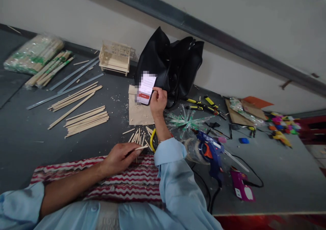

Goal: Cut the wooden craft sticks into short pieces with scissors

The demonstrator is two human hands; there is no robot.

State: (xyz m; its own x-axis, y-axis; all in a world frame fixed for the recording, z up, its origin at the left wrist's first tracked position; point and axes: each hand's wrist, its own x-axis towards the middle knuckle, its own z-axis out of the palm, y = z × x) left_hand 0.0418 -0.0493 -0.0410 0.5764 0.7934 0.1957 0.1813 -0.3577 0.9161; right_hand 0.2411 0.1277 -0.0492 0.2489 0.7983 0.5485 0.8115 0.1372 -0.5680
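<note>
My right hand [158, 101] reaches forward and grips the lower edge of a phone [146, 88] with a lit screen, propped against a black bag [169, 65]. My left hand [119, 157] rests on a red-and-white striped cloth [132, 182] and pinches a short wooden stick [141, 148]. Several short cut sticks [139, 135] lie just beyond that hand. A brown card sheet [139, 113] sits under the phone.
Long wooden sticks [85, 119] lie in piles at the left, with packets of sticks [34, 55] behind. A small stick-built bench [115, 57] stands by the wall. A blue glue gun [212, 152], pliers [203, 106], tape and colourful bits lie at the right.
</note>
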